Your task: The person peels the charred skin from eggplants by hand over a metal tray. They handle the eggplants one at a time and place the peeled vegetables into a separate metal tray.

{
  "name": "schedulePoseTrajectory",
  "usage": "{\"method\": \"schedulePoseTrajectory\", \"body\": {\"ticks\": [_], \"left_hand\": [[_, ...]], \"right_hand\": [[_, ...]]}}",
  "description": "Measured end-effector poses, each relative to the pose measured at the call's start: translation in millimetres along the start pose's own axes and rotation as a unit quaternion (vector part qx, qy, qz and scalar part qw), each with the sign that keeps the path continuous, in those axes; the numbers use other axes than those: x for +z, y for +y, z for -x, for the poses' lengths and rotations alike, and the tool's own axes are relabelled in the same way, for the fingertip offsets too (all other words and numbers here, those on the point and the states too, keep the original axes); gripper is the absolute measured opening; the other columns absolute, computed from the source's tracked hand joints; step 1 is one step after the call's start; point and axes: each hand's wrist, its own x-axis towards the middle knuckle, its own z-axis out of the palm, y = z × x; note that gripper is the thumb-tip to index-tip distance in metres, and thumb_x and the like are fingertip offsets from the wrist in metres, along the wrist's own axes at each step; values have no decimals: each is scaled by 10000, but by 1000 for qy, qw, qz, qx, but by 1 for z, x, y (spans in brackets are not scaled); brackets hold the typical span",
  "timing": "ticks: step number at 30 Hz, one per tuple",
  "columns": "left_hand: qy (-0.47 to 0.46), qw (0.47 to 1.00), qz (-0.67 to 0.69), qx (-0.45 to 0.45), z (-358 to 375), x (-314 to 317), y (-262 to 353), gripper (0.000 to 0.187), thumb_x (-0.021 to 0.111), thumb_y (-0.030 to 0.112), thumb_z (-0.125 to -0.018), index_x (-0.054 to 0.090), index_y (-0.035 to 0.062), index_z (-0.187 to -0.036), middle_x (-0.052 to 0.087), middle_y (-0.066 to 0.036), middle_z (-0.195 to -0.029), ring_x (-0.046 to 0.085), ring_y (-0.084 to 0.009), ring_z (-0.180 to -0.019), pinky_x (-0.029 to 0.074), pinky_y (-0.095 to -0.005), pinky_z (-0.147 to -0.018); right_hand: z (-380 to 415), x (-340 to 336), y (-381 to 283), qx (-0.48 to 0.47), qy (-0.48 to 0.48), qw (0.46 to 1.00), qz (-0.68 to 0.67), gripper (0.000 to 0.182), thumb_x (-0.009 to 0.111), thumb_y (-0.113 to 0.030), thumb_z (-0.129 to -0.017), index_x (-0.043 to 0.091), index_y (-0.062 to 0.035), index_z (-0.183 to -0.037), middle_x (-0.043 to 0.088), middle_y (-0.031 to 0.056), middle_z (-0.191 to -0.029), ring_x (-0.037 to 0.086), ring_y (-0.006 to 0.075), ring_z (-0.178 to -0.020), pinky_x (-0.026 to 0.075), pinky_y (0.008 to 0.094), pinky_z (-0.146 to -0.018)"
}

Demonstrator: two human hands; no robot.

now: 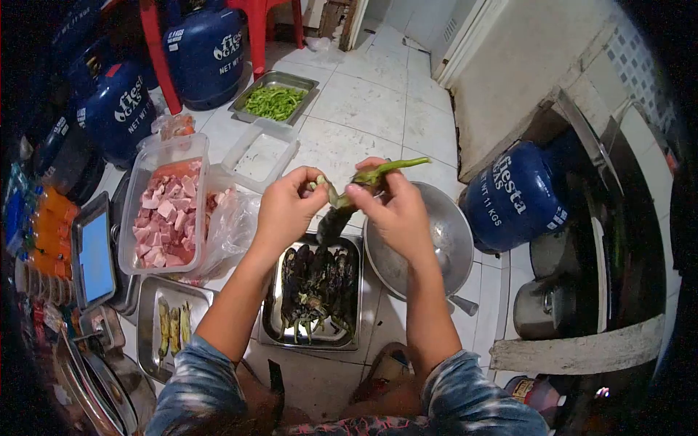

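My right hand (pixel 392 211) grips a charred eggplant (pixel 336 221) just below its green stem (pixel 389 168), holding it above the floor. My left hand (pixel 287 207) pinches a strip of its skin (pixel 326 189) near the top. Directly below sits a steel tray (pixel 273 327) filled with several more charred eggplants (pixel 316 291). A small steel tray (pixel 149 327) at the lower left holds three peeled eggplants (pixel 174 327).
A steel bowl (pixel 447 240) sits right of the tray. A clear tub of cubed meat (pixel 166 214), an empty tub (pixel 260 156) and a tray of green beans (pixel 274 102) lie behind. Blue gas tanks (pixel 520 196) stand around. A tablet (pixel 94 254) rests at left.
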Motion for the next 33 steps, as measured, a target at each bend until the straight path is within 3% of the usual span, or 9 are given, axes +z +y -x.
{"method": "schedulePoseTrajectory", "body": {"ticks": [5,11,14,19,23,25,28,31,33], "left_hand": [[-8,995,-92,-22,-5,-4,-29,193,555,195,-668,558,29,-765,511,-62,-545,470,-129,-478,369,-249,-478],[-36,968,-239,-72,0,-3,-57,172,546,191,-635,550,40,-719,546,-144,-607,533,-297,-595,409,-358,-563],[-54,952,-296,-55,9,-4,-89,161,540,187,-639,562,54,-725,552,-150,-621,542,-302,-624,420,-367,-587],[-259,889,-371,-66,14,-6,-104,121,543,169,-636,586,105,-728,581,-103,-702,555,-277,-694,436,-360,-613],[-364,847,-386,-28,15,1,-106,137,532,176,-648,599,134,-760,583,-100,-738,555,-280,-708,435,-360,-617],[-397,816,-419,-34,13,2,-79,153,523,186,-671,603,141,-793,581,-105,-755,554,-282,-713,434,-359,-624],[-303,865,-400,2,8,2,-45,161,496,187,-715,596,116,-819,578,-115,-773,554,-282,-720,433,-355,-633],[-123,957,-250,79,3,2,-18,192,503,149,-742,574,85,-909,585,-101,-834,564,-233,-743,442,-316,-617],[-83,982,-125,114,2,3,-3,200,512,164,-746,570,57,-904,584,-102,-826,566,-209,-717,438,-290,-596]], "right_hand": [[-1,-13,-1,6,-50,998,-35,321,598,-108,-710,488,-14,-996,540,13,-766,496,57,-668,400,176,-569],[-3,-20,-5,42,-10,991,-127,335,562,-59,-733,451,-21,-1047,502,4,-805,472,60,-705,399,178,-620],[-3,-30,-4,24,-1,988,-149,352,549,-71,-750,428,-8,-1075,497,19,-839,480,82,-756,402,201,-677],[-2,-37,-4,22,-29,989,-143,374,538,-83,-760,409,-2,-1102,503,40,-879,487,111,-815,401,232,-726],[-1,-36,0,55,-66,991,-106,359,535,-85,-762,420,-7,-1092,506,40,-884,484,111,-815,397,230,-727],[-1,-36,4,64,-73,990,-98,350,532,-83,-763,425,-10,-1088,507,34,-878,481,104,-807,392,222,-724],[-2,-35,6,77,-79,990,-83,343,530,-78,-763,429,-11,-1084,508,27,-871,476,95,-797,385,213,-723],[-2,-31,8,83,-79,990,-81,337,532,-72,-760,434,-11,-1077,507,25,-869,473,92,-797,384,213,-721],[-3,-27,11,72,-80,992,-71,330,535,-71,-757,438,-9,-1066,509,28,-864,474,91,-795,387,215,-716]]}}
